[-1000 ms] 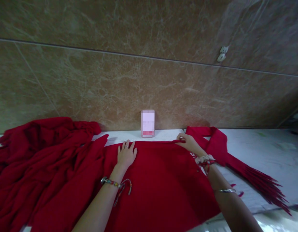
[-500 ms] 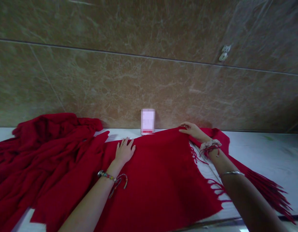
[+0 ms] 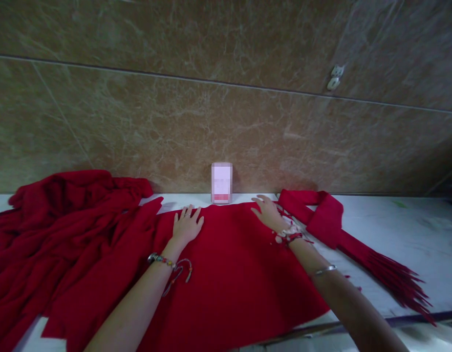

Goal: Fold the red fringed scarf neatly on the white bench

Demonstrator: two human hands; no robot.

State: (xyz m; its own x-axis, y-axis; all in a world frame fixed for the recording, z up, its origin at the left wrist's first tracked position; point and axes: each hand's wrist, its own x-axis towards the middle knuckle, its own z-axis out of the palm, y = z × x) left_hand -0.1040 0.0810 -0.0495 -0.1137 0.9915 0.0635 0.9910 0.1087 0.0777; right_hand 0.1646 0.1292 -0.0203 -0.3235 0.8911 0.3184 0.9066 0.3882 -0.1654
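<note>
A red fringed scarf (image 3: 233,274) lies spread on the white counter in front of me, its left part running into crumpled folds. My left hand (image 3: 188,225) rests on its upper left area, palm down with the fingers spread. Close to the scarf's upper right corner, my right hand (image 3: 269,212) is over the cloth, its fingers apart and nothing gripped. Some of the right fringe is hidden by my wrist and forearm. To the right lies a narrow folded red strip (image 3: 324,225) of fabric that ends in long tassels (image 3: 398,278).
A heap of crumpled red cloth (image 3: 75,210) covers the counter's left side. A phone (image 3: 222,183) with a blurred screen leans on the brown marble wall (image 3: 174,122). A small white fixture (image 3: 335,77) sits on the wall. The white counter (image 3: 387,220) extends right.
My right hand has let go of the scarf's upper right corner and moved left over the cloth, with the fingers spreading. My left hand keeps its place on the scarf.
</note>
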